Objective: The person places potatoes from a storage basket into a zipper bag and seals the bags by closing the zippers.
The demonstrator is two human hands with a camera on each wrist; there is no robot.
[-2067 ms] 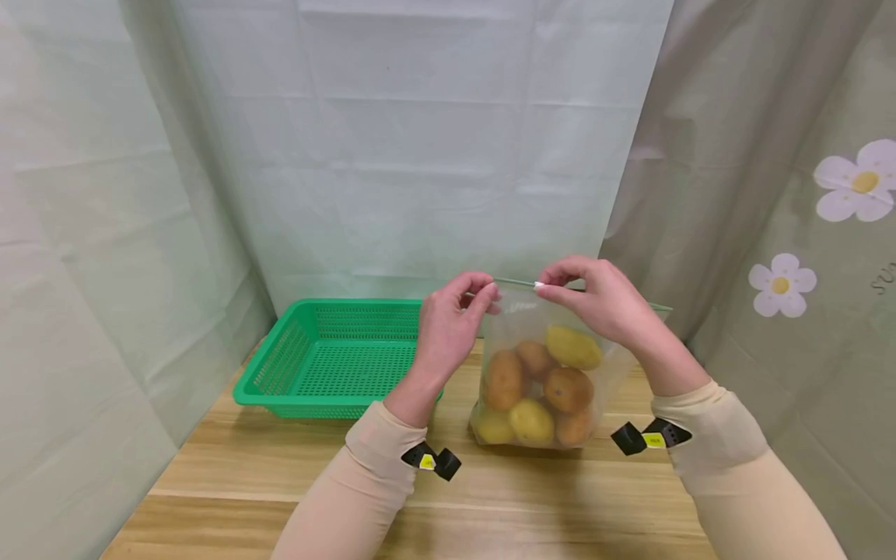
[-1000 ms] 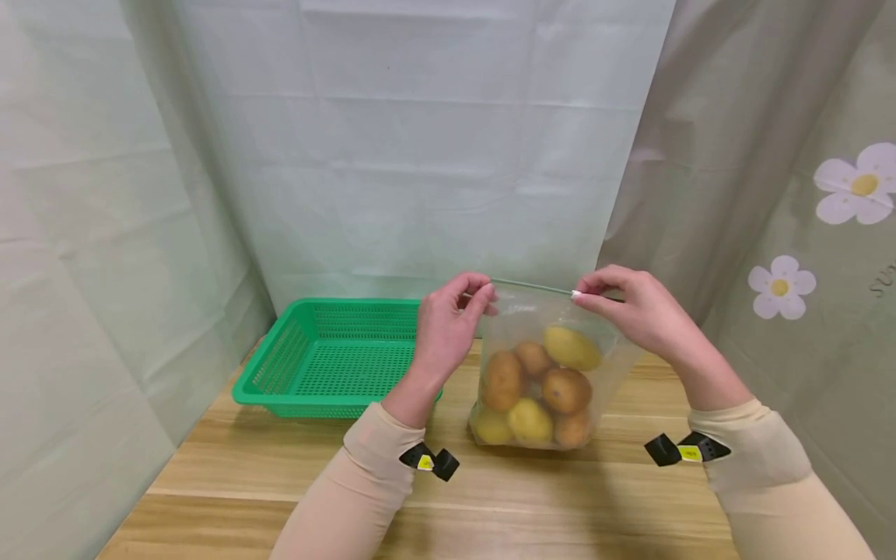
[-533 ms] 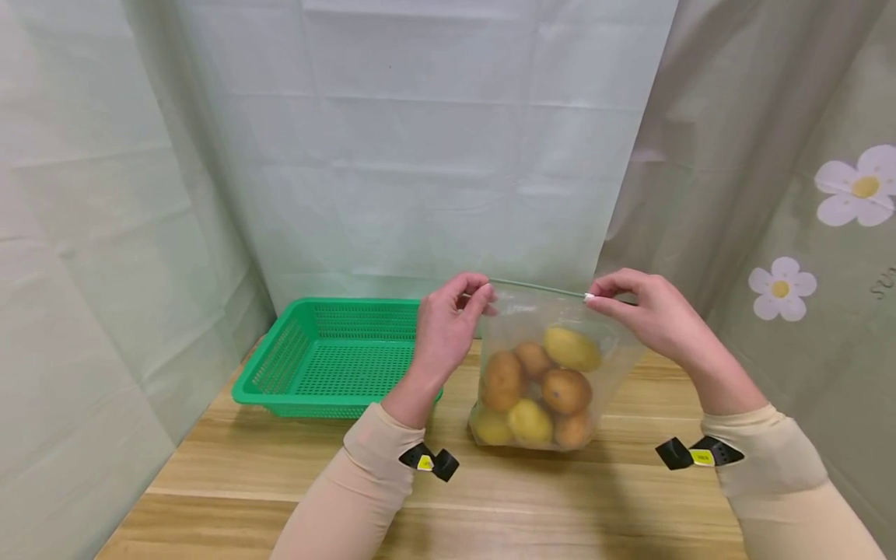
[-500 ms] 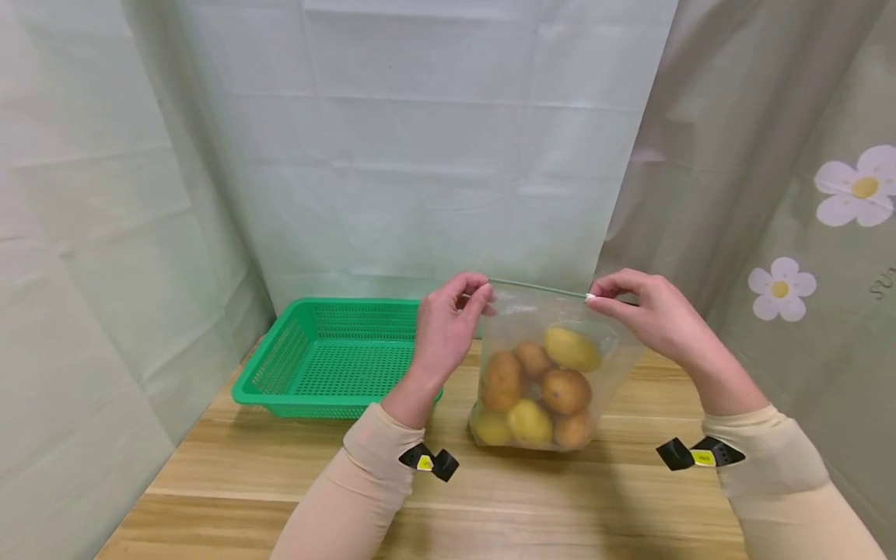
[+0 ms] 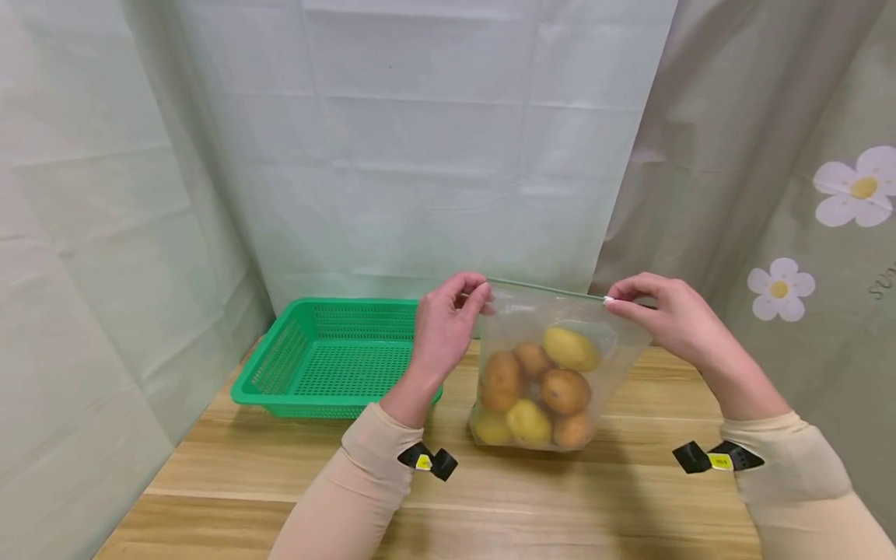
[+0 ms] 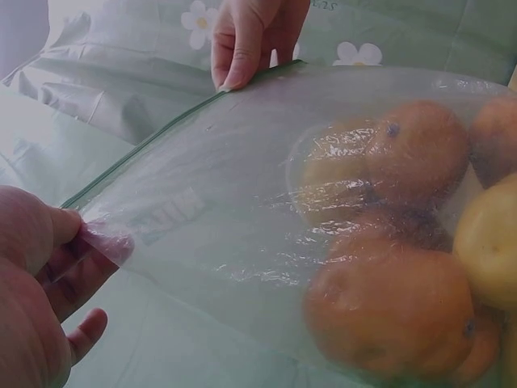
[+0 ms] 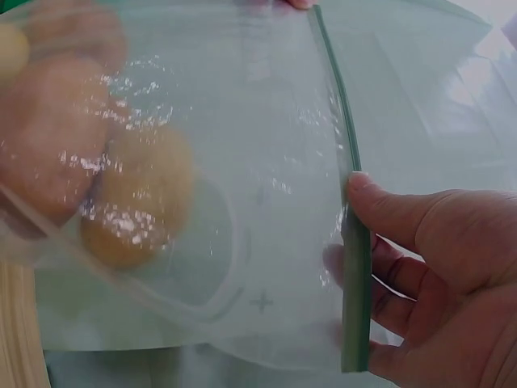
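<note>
I am holding a clear zip bag [image 5: 553,365] upright on the wooden table [image 5: 280,498], just to the right of a green basket [image 5: 329,358]. My left hand [image 5: 444,334] is pinching the bag's top left corner between thumb and fingertips; the left wrist view is showing the film creased under that pinch. My right hand [image 5: 672,319] is pinching the green zip strip [image 5: 546,288] near the top right end, thumb on one face and fingers curled behind the other, as the right wrist view is confirming at close range. The bag is containing about 7 potatoes [image 5: 539,381], brown and yellow, piled in its lower half and resting on the table through the film. The strip is running taut and straight between my 2 hands, and along that span the 2 faces appear to be lying together as 1 line, so I am judging the seal to be closed over most of its length. The short section beyond my right thumb, out to the corner, is hidden by my fingers, so I cannot tell whether it is sealed. Judged from this, the sealing is nearly complete: the last stretch at the right end is remaining. The basket is holding nothing visible. A pale curtain [image 5: 420,155] is hanging behind the table, and a flower-printed curtain [image 5: 805,233] is hanging on the right.
</note>
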